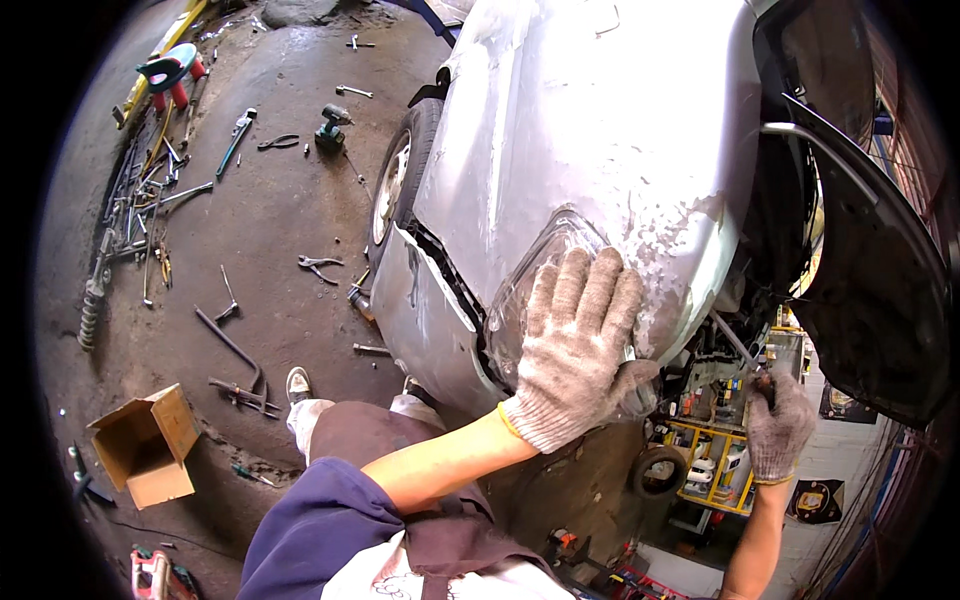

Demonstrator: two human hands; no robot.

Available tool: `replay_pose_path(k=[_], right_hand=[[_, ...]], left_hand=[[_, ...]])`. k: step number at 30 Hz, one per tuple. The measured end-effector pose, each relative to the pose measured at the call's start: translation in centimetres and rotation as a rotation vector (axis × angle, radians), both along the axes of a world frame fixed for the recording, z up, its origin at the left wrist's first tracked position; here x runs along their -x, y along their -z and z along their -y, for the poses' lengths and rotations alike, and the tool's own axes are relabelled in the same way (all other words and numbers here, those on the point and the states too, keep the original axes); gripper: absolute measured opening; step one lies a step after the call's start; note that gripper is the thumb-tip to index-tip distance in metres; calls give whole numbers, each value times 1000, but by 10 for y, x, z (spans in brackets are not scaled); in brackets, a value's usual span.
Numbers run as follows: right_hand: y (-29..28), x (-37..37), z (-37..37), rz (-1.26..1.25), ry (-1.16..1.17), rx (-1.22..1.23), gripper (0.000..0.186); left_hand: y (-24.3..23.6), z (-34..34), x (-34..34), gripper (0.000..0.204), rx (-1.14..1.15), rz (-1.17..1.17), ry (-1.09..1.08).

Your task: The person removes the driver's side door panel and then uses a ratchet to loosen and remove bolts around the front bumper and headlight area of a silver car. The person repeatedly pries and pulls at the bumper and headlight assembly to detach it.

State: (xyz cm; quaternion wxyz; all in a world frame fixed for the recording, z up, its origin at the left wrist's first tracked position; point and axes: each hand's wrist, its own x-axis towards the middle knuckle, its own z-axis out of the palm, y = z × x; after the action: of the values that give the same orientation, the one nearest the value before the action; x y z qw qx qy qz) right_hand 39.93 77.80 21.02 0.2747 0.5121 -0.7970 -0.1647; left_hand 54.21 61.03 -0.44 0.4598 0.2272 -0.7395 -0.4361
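My left hand (pixel 572 352), in a knit work glove, lies palm down with fingers extended over the clear headlight (pixel 513 325) at the corner of a silver car (pixel 570 120). Flaking paint covers the body beside it. At the right, my right hand (pixel 778 425), also gloved, curls around the end of a slim metal rod (pixel 738 340) that reaches into the dark engine bay. What the rod's far end touches is hidden. A loose, gapped bumper (pixel 420 315) sits below the fender, near the front wheel (pixel 393 185).
Scattered wrenches (pixel 185 198), pliers (pixel 315 268), a cordless drill (pixel 333 130) and an open cardboard box (pixel 145 445) lie on the floor at left, near a small stool (pixel 170 68). The raised dark hood (pixel 870 290) is at right, above a yellow shelf rack (pixel 705 470) and loose tire (pixel 658 470).
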Motion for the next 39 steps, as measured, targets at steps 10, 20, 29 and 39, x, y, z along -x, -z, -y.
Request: replay_pose_path(k=[10,20,29,39], right_hand=[[22,6,-1,25,-41,56,19],[23,15,-4,39,40,55,19],[25,27,-7,-69,207,-24,14],[27,17,-8,-142,311,-41,17]], left_hand=[[-1,0,-4,101,-7,56,13],[3,0,1,96,-14,30,30],[11,-23,-1,71,-131,-133,155],[23,-24,-6,58,3,-71,145]])
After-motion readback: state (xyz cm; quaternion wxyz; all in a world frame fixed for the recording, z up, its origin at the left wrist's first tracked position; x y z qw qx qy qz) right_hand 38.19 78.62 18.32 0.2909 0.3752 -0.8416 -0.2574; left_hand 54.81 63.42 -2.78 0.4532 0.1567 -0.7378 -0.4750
